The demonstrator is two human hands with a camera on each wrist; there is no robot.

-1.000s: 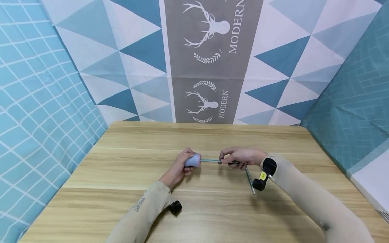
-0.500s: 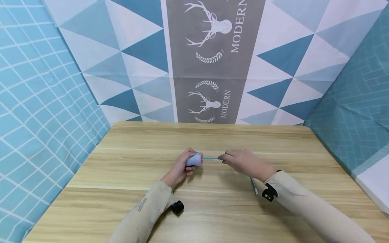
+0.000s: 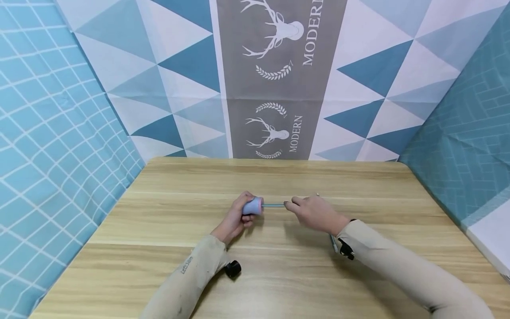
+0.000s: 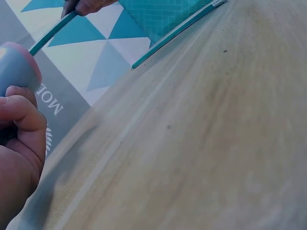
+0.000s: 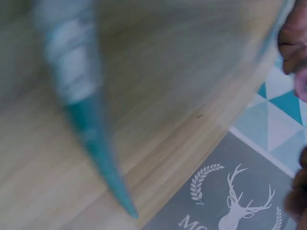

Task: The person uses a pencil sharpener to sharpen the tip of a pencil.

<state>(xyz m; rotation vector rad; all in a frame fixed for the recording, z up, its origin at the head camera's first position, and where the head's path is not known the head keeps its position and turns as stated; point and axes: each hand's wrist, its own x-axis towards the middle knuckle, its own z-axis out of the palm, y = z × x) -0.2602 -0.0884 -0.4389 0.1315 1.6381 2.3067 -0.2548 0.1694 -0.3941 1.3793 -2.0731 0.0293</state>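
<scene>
My left hand (image 3: 237, 217) grips a light-blue pencil sharpener (image 3: 252, 206) with a pink rim, held sideways just above the table. A teal pencil (image 3: 272, 205) runs from the pink end of the sharpener to my right hand (image 3: 316, 212). Its fingertips pinch the shaft, and the back of the hand faces up. In the left wrist view, the pencil enters the pink face of the sharpener (image 4: 19, 64); the inserted tip is hidden. A second teal pencil (image 4: 172, 36), with a silvery end, lies on the table below my right hand. The right wrist view shows this pencil (image 5: 96, 134) close up, blurred.
The wood-grain table (image 3: 279, 283) spreads under both arms. Behind it hangs a patterned cloth (image 3: 271, 88) with triangles and deer heads. Blue tiled cloth (image 3: 48, 133) borders the left side, and a white box-like object (image 3: 492, 235) stands at the right edge.
My right hand has turned over on the pencil, from fingers showing to the back of the hand facing up. My left hand keeps its grip on the sharpener, almost still.
</scene>
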